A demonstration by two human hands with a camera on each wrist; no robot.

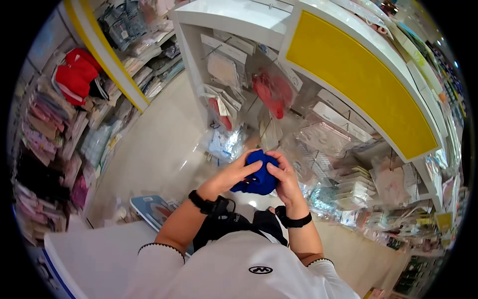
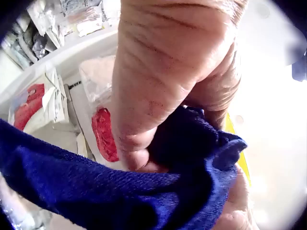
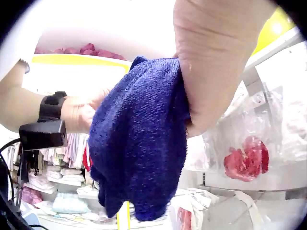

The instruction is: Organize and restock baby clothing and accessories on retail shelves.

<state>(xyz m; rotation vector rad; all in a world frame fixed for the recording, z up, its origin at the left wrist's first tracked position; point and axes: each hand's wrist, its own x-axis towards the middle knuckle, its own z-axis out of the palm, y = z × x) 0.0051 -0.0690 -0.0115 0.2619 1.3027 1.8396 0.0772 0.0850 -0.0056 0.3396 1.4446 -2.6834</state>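
A bunched royal-blue cloth (image 1: 260,180) with a towel-like pile is held between both hands, in front of the waist. My left hand (image 1: 242,168) grips its left side, the thumb lying over the top. From the other side my right hand (image 1: 286,180) pinches it, thumb on the near face. In the left wrist view the cloth (image 2: 96,187) trails in a long fold leftward under the left thumb and fingers (image 2: 158,81). The right wrist view has the cloth (image 3: 141,139) hanging in folds with an uneven lower edge, hiding most of the left fingers.
Ahead stands a white curved display rack with a yellow panel (image 1: 358,74) and hooks of bagged goods, including a red item (image 1: 274,92). Shelves of folded clothes (image 1: 55,119) line the left. A white counter (image 1: 99,259) is at lower left, beside a blue board (image 1: 152,209).
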